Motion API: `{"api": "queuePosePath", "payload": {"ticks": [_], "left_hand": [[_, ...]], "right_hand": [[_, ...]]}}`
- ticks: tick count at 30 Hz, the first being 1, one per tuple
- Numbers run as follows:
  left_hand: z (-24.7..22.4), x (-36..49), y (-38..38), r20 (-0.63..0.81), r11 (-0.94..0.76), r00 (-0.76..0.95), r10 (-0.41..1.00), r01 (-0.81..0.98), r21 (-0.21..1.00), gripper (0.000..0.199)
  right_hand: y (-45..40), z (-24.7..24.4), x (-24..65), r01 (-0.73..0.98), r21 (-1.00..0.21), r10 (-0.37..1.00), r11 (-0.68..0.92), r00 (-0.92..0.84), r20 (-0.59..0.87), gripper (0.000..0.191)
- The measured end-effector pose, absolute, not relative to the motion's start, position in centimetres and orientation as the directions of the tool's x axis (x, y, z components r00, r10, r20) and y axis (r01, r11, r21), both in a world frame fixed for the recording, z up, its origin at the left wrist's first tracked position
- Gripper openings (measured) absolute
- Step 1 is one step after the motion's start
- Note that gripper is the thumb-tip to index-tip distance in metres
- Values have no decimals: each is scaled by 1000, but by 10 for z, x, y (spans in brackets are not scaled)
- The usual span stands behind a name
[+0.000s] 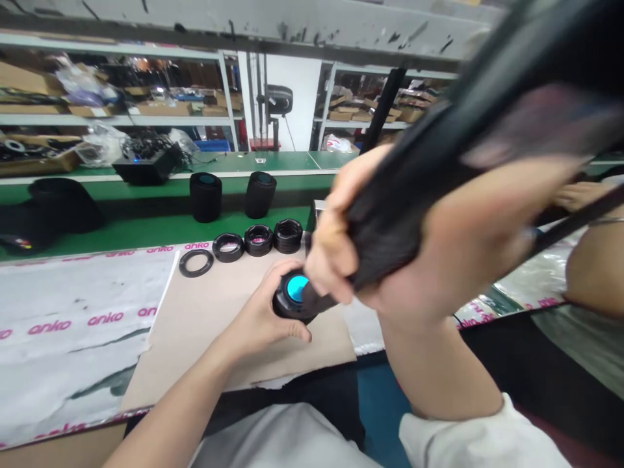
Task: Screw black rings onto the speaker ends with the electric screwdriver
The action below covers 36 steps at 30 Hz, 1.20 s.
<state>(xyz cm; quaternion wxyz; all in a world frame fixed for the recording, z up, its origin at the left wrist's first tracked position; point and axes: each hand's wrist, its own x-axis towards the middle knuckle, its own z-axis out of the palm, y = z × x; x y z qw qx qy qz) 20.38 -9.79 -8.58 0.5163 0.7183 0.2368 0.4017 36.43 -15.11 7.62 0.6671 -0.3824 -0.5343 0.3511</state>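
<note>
My left hand [263,312] is wrapped round a short black cylinder [280,302] with a bright blue disc on its top, thumb at the near side. The cylinder is upright on a beige sheet [209,344]. My right hand [419,247] is closed round a long, thick black tool [404,201], blurred and close to the camera; its exact kind is unclear. The tool slants down to the left, its dark lower end over the blue disc. Whether it touches the disc cannot be made out. Behind the cylinder, several black rings [258,240] stand in a row on the sheet.
Two black cylinders with teal tops [205,197] stand on the green bench [146,227]. A black box [147,166] with cables is on the ledge behind. White film [73,344] printed in pink covers the left side. Another person's arm [595,266] is at right.
</note>
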Motion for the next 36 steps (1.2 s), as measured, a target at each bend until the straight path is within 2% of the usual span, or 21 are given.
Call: {"api": "queuePosePath", "payload": {"ticks": [2, 4, 5, 9, 15, 19, 22, 25, 27, 30, 32, 36], "left_hand": [[-93, 203, -97, 333, -338, 587, 737, -106, 935, 102], [-99, 203, -98, 343, -335, 585, 735, -127, 934, 98], [-101, 203, -99, 347, -336, 579, 738, -131, 933, 96], [-103, 203, -101, 335, -329, 561, 757, -115, 937, 91], [-106, 201, -99, 328, -327, 556, 764, -105, 939, 92], [-108, 201, -96, 334, -313, 556, 761, -137, 940, 97], [-104, 202, -99, 343, -313, 548, 763, -152, 938, 86], [-99, 204, -104, 318, -307, 546, 775, -116, 945, 75], [-98, 204, -107, 278, -267, 545, 790, -102, 958, 80], [-101, 205, -109, 247, -217, 541, 804, -119, 969, 93], [-103, 206, -109, 257, -213, 532, 806, -145, 966, 101], [-102, 210, -109, 267, -173, 533, 803, -220, 960, 113]], "right_hand": [[-146, 72, 382, -117, -835, 832, 537, 239, 501, 65], [-134, 57, 401, -106, -711, 674, 695, 440, 593, 57], [-127, 46, 411, -88, -695, 641, 714, 483, 597, 53], [-104, 4, 434, -43, -755, 664, 655, 510, 547, 41], [-99, -17, 436, -32, -792, 710, 609, 467, 527, 50], [-103, -21, 438, -78, -814, 760, 575, 420, 497, 48], [-112, -13, 439, -150, -860, 839, 487, 353, 414, 48], [-124, 14, 435, -207, -812, 812, 546, 370, 452, 45], [-128, 38, 426, -235, -730, 754, 642, 363, 547, 38], [-127, 69, 403, -332, -656, 734, 678, 255, 629, 46], [-124, 83, 383, -373, -696, 787, 614, 216, 578, 55], [-123, 96, 353, -329, -807, 871, 490, 213, 442, 57]]}}
